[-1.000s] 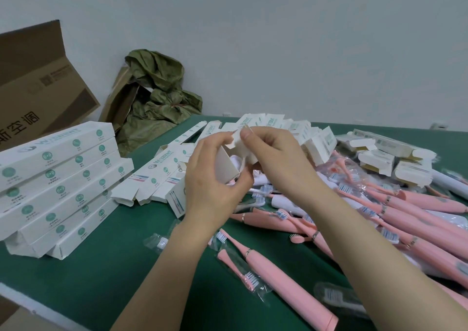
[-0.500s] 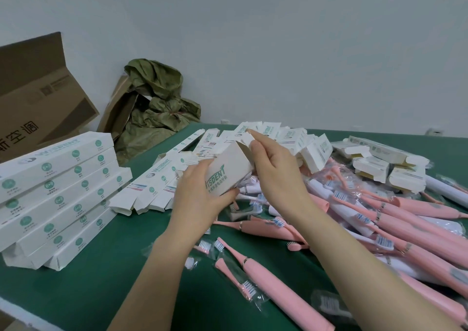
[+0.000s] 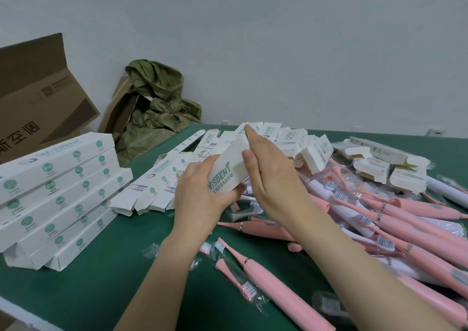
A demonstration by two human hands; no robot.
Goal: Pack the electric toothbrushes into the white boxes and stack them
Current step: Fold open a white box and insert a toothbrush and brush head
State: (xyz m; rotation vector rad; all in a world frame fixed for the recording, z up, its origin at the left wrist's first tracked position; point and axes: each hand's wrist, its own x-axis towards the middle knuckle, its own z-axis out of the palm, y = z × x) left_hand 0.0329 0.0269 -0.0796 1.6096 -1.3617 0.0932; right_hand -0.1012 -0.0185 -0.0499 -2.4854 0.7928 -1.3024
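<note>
A white toothbrush box point(image 3: 229, 168) with green WISDENT lettering is held in the air above the green table point(image 3: 101, 292). My left hand point(image 3: 202, 196) grips its near end from below, fingers curled round it. My right hand point(image 3: 271, 176) lies along its right side with straight fingers pressing near the far end. A pile of pink electric toothbrushes point(image 3: 395, 229) in clear wrap lies to the right. One pink toothbrush point(image 3: 276, 282) lies in front of my arms. Packed white boxes form a stack point(image 3: 55, 194) at the left.
Flat and open empty boxes point(image 3: 157, 186) lie behind my hands, more point(image 3: 374, 163) at the back right. A brown carton point(image 3: 38, 102) stands at far left. A crumpled green bag point(image 3: 157, 102) sits by the wall. The table's near edge point(image 3: 25, 315) runs at bottom left.
The box has been turned so its printed side faces me. My right hand went from pinching the end flap to lying flat along the box's side. Both hands rose slightly.
</note>
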